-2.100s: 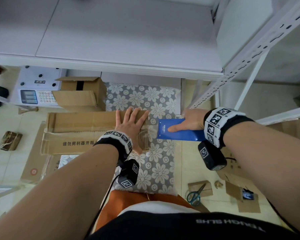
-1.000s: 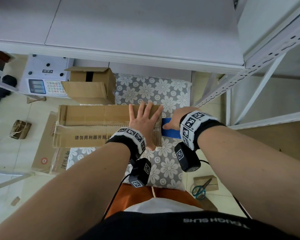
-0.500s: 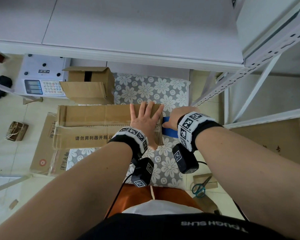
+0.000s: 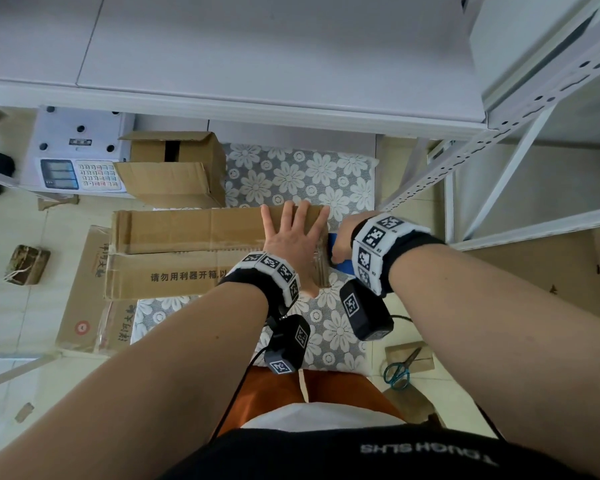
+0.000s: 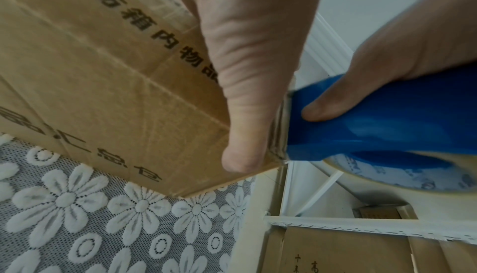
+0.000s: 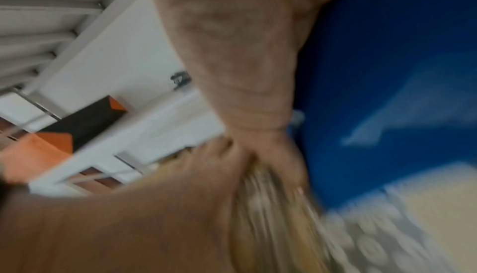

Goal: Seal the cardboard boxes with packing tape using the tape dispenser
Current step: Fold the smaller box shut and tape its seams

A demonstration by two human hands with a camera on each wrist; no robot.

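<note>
A long cardboard box [image 4: 187,251] with printed characters lies on the flower-patterned cloth [image 4: 309,174]. My left hand [image 4: 293,237] lies flat on the box's right end, fingers spread; the left wrist view shows its thumb [image 5: 247,130] down the box [image 5: 90,77] corner. My right hand [image 4: 342,242] grips the blue tape dispenser [image 4: 340,265] pressed against the box's right end face. The left wrist view has that dispenser [image 5: 387,118] with its tape roll [image 5: 387,177] and my right hand [image 5: 387,57] wrapped over it. The right wrist view is blurred, showing the blue dispenser [image 6: 387,93].
A smaller open cardboard box [image 4: 177,168] stands behind the long one, next to a white weighing scale [image 4: 77,154]. A flattened carton [image 4: 90,296] lies on the floor at the left. Scissors [image 4: 400,368] rest on the floor at the right. White metal shelving [image 4: 499,133] rises overhead and to the right.
My right hand has drawn the blue dispenser leftward from well right of the box until it presses against the box's right end. My left hand has stayed flat on the box.
</note>
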